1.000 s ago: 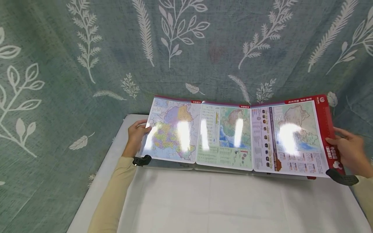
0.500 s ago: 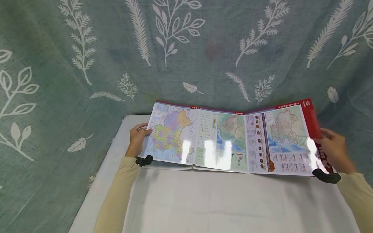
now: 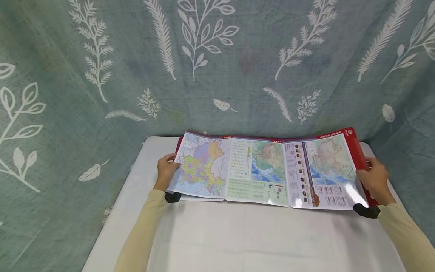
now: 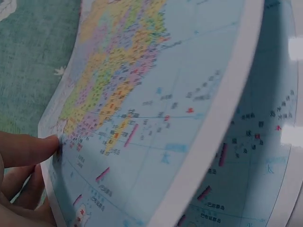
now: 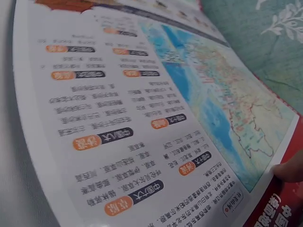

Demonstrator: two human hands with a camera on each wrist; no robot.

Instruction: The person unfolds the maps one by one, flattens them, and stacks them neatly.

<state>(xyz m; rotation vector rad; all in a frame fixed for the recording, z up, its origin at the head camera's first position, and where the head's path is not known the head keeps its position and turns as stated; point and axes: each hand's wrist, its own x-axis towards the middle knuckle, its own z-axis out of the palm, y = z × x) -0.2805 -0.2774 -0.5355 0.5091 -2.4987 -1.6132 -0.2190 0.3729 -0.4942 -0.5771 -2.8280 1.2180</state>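
Observation:
A glossy fold-out map (image 3: 256,172) is spread in three panels near the far side of the table, its print upside down in the head view. My left hand (image 3: 165,170) pinches its left edge; the thumb lies on the printed face in the left wrist view, the other fingers behind. Beneath that panel shows another printed sheet (image 4: 255,142). My right hand (image 3: 375,179) holds the red right border (image 3: 358,151), and only part of its thumb (image 5: 289,169) appears in the right wrist view. The right panel (image 3: 326,173) is raised and tilted, its lower edge curving.
A white-covered table (image 3: 255,238) lies under the map and stretches toward me. Behind and to the left hangs a grey-green curtain (image 3: 217,90) with white leaf patterns. Black bands (image 3: 366,210) sit at both wrists.
Both hands have lowered the map toward the table. The right hand has moved left, bringing the red border inward, and the right panel sits lower. Light reflections on the panels have shrunk.

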